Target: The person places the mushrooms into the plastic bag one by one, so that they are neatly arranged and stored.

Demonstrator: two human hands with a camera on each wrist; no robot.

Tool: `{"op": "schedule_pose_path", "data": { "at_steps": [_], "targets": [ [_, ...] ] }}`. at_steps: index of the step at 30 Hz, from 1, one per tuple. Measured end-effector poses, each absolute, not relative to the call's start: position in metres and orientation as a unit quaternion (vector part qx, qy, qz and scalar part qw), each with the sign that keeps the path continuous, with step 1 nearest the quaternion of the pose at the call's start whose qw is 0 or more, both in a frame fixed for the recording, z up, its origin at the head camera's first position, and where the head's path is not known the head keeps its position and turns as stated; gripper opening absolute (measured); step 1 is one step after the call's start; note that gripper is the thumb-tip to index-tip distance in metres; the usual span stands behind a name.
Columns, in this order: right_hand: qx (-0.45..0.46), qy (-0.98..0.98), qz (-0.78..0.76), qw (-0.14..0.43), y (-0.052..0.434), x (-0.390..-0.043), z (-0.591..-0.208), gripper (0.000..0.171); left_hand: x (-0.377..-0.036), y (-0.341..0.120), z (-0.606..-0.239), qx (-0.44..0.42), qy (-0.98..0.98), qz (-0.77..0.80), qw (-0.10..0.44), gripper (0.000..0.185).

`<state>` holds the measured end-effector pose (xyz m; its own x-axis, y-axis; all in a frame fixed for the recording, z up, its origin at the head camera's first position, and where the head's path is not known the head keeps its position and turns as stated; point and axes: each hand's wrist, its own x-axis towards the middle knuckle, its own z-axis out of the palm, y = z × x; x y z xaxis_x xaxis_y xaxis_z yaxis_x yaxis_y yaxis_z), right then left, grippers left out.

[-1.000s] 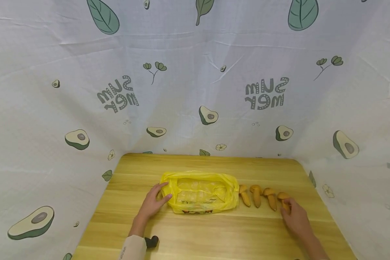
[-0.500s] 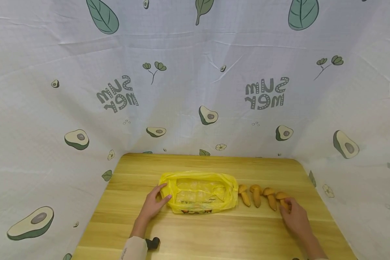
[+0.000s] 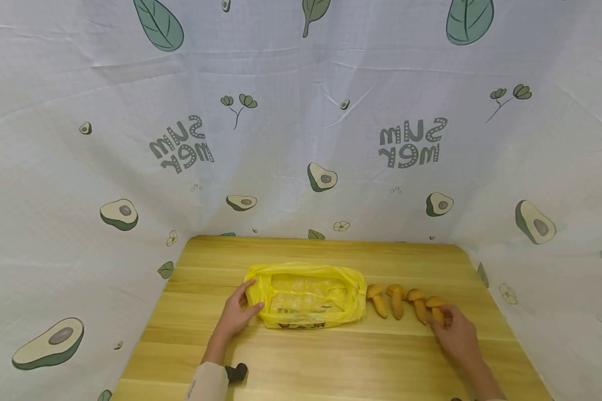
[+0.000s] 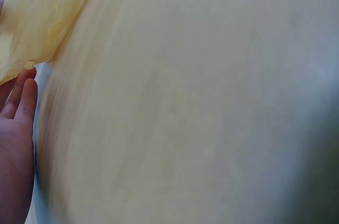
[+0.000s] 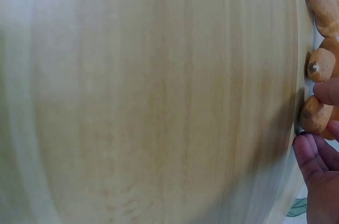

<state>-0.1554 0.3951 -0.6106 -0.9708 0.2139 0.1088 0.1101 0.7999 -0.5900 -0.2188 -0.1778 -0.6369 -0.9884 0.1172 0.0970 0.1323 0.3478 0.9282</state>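
Two hands at a yellow bag and a row of four mushrooms on a wooden table

The table (image 3: pixel 321 356) is walled on three sides by a printed cloth backdrop (image 3: pixel 301 139), with bare wood open along the near edge. The yellow plastic bag (image 3: pixel 306 295) lies flat at mid-table, long axis running left to right, its mouth turned up toward the camera. The left hand (image 3: pixel 237 313) rests at the bag's left end, thumb and fingers pinching the rim. Just right of the bag lie four orange-brown mushrooms (image 3: pixel 406 303) side by side, each with its long axis running far to near, cap toward the backdrop, stem toward the person. The right hand (image 3: pixel 456 334) curls its fingertips (image 5: pixel 328 91) around the rightmost mushroom (image 3: pixel 435 307), near the table's right edge
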Motion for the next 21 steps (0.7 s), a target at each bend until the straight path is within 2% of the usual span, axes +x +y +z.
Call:
{"op": "schedule_pose_path", "data": {
  "at_steps": [7,12,21],
  "targets": [
    [-0.094,-0.939,0.313,0.109,0.390,-0.152,-0.605,0.053,-0.221,-0.178,-0.640,-0.081,-0.811,-0.580,-0.014,0.075],
    [-0.100,-0.933,0.324,0.120,0.384,-0.151,-0.598,0.057,-0.220,-0.177,-0.641,-0.090,-0.809,-0.581,-0.006,0.076],
    [-0.102,-0.928,0.344,0.101,0.371,-0.158,-0.584,0.066,-0.221,-0.176,-0.642,-0.078,-0.814,-0.576,0.006,0.075]
  ]
}}
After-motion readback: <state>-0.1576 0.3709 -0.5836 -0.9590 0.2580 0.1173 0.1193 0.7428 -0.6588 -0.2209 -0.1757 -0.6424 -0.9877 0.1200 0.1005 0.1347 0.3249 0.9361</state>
